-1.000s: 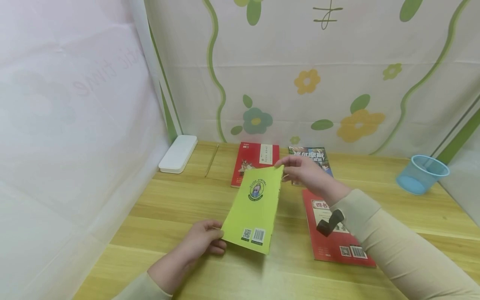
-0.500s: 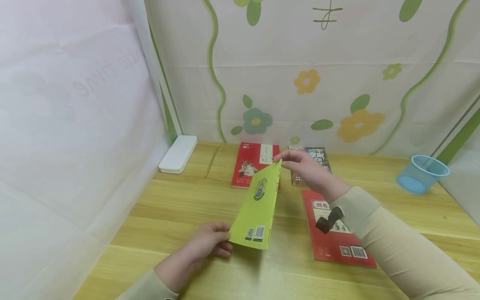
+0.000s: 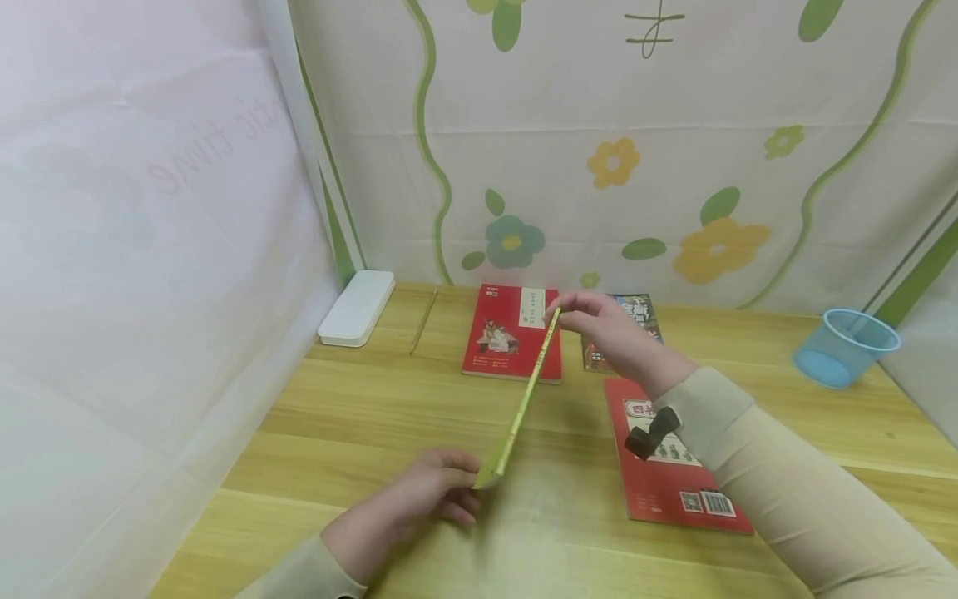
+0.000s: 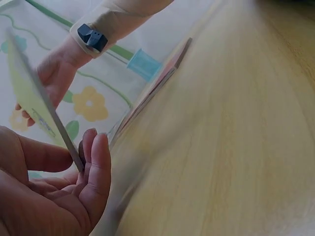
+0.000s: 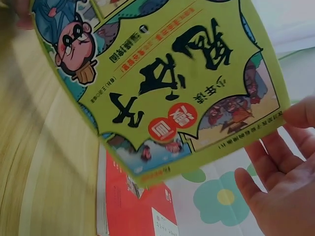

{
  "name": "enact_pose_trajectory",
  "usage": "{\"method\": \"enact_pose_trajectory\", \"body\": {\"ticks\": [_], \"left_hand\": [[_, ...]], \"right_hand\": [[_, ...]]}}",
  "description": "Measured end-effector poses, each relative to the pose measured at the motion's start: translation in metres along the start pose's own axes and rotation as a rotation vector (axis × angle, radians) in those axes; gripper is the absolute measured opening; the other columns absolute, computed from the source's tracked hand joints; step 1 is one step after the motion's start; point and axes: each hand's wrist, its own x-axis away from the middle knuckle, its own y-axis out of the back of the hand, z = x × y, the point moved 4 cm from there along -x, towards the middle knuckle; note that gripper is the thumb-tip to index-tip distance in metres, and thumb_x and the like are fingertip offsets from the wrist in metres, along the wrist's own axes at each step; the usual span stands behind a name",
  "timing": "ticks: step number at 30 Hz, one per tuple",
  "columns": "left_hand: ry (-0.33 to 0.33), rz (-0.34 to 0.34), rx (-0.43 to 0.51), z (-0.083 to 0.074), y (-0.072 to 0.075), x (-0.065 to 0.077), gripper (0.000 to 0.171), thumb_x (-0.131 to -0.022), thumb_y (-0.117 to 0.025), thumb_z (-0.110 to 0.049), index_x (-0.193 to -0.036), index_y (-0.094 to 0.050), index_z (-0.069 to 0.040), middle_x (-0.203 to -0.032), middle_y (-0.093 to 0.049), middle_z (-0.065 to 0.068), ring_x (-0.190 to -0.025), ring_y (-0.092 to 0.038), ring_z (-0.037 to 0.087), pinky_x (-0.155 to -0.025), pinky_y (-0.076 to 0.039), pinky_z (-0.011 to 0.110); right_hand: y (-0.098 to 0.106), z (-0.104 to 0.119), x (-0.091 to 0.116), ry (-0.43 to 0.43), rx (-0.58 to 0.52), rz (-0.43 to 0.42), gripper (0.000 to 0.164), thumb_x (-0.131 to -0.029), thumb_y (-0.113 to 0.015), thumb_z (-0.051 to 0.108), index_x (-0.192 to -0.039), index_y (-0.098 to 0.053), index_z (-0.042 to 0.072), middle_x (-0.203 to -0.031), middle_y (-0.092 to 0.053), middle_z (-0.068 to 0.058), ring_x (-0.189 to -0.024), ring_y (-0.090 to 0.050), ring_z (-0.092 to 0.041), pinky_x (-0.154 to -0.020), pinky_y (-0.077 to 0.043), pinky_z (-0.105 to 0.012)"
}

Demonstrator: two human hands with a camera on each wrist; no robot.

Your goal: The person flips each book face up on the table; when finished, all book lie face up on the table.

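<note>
Above the middle of the wooden table, a yellow-green book, tilted and almost edge-on in the head view. At its near end, the left hand, thumb and fingers clamped on the corner; at its far end, the right hand, likewise clamped between thumb and fingers. Beyond, flat on the table, a red book (figures printed on its cover). To its right, a dark comic, partly hidden by the right hand. Near right, a second red book, partly covered by the sleeve and the black wrist device. Far right, a blue basket; far left, a white case and a thin stick. Compared with a second ago, back cover turned out of sight, only a narrow edge left; left hand shifted slightly right, far red book now less covered.
</note>
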Motion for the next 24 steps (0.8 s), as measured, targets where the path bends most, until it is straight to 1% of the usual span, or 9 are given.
{"method": "enact_pose_trajectory", "body": {"ticks": [3, 6, 8, 11, 14, 16, 18, 21, 24], "left_hand": [[0.003, 0.054, 0.017, 0.0, -0.005, -0.001, 0.028, -0.093, -0.055, -0.004, -0.114, -0.057, 0.015, -0.088, -0.063, 0.02, -0.07, -0.064, 0.022, -0.064, -0.061, 0.035], [-0.001, 0.121, 0.024, 0.001, -0.01, -0.002, 0.031, -0.094, -0.054, -0.006, -0.116, -0.058, 0.016, -0.09, -0.063, 0.021, -0.071, -0.064, 0.022, -0.065, -0.061, 0.036], [-0.013, 0.157, 0.029, 0.001, -0.012, -0.002, 0.032, -0.096, -0.054, -0.009, -0.118, -0.057, 0.014, -0.092, -0.063, 0.021, -0.072, -0.065, 0.022, -0.066, -0.061, 0.038], [-0.02, 0.195, 0.049, 0.001, -0.013, -0.003, 0.035, -0.097, -0.055, -0.012, -0.12, -0.056, 0.014, -0.091, -0.065, 0.02, -0.073, -0.066, 0.023, -0.069, -0.061, 0.041], [-0.022, 0.235, 0.078, 0.001, -0.014, -0.003, 0.038, -0.098, -0.055, -0.014, -0.126, -0.055, 0.012, -0.092, -0.066, 0.021, -0.075, -0.069, 0.026, -0.073, -0.06, 0.045], [-0.025, 0.266, 0.097, 0.001, -0.015, -0.003, 0.04, -0.099, -0.054, -0.015, -0.132, -0.053, 0.007, -0.095, -0.067, 0.026, -0.08, -0.07, 0.03, -0.076, -0.059, 0.048], [-0.024, 0.291, 0.11, 0.0, -0.016, -0.003, 0.041, -0.099, -0.054, -0.015, -0.136, -0.052, 0.003, -0.1, -0.067, 0.029, -0.087, -0.071, 0.035, -0.079, -0.058, 0.05], [-0.047, 0.291, 0.12, -0.002, -0.016, -0.003, 0.046, -0.099, -0.056, -0.013, -0.143, -0.048, -0.003, -0.116, -0.064, 0.027, -0.099, -0.067, 0.039, -0.081, -0.057, 0.054], [-0.073, 0.265, 0.109, -0.006, -0.014, -0.001, 0.05, -0.097, -0.057, -0.011, -0.146, -0.044, -0.005, -0.125, -0.061, 0.025, -0.104, -0.064, 0.04, -0.08, -0.057, 0.055]], "right_hand": [[-0.001, 0.003, 0.0, -0.011, 0.009, -0.006, 0.02, -0.1, -0.057, 0.021, -0.116, -0.063, 0.01, -0.136, -0.055, -0.003, -0.132, -0.044, -0.03, -0.113, -0.021, -0.061], [-0.004, 0.004, -0.002, -0.01, -0.03, -0.004, 0.02, -0.101, -0.055, 0.02, -0.116, -0.062, 0.009, -0.139, -0.052, -0.005, -0.13, -0.047, -0.031, -0.114, -0.023, -0.057], [-0.006, 0.005, -0.003, -0.004, -0.071, -0.003, 0.02, -0.101, -0.053, 0.017, -0.116, -0.061, 0.008, -0.139, -0.05, -0.008, -0.125, -0.053, -0.032, -0.112, -0.032, -0.053], [-0.008, 0.006, -0.004, -0.005, -0.129, -0.002, 0.021, -0.101, -0.051, 0.014, -0.117, -0.06, 0.005, -0.142, -0.046, -0.011, -0.116, -0.06, -0.033, -0.101, -0.045, -0.048], [-0.009, 0.007, -0.005, -0.018, -0.152, -0.002, 0.021, -0.1, -0.05, 0.013, -0.117, -0.059, 0.003, -0.145, -0.041, -0.01, -0.107, -0.063, -0.033, -0.09, -0.053, -0.044], [-0.01, 0.007, -0.006, -0.037, -0.168, 0.003, 0.023, -0.101, -0.05, 0.015, -0.119, -0.058, 0.002, -0.14, -0.045, -0.012, -0.102, -0.065, -0.033, -0.084, -0.056, -0.043], [-0.011, 0.007, -0.006, -0.064, -0.181, 0.012, 0.024, -0.102, -0.05, 0.017, -0.12, -0.057, 0.004, -0.13, -0.051, -0.015, -0.097, -0.066, -0.032, -0.078, -0.058, -0.043], [-0.014, 0.006, -0.009, -0.108, -0.209, 0.038, 0.024, -0.102, -0.051, 0.02, -0.121, -0.059, 0.007, -0.116, -0.058, -0.019, -0.093, -0.067, -0.032, -0.074, -0.059, -0.045], [-0.017, 0.007, -0.011, -0.13, -0.218, 0.071, 0.023, -0.102, -0.052, 0.018, -0.121, -0.06, 0.008, -0.113, -0.061, -0.02, -0.092, -0.067, -0.034, -0.074, -0.059, -0.048]]}}
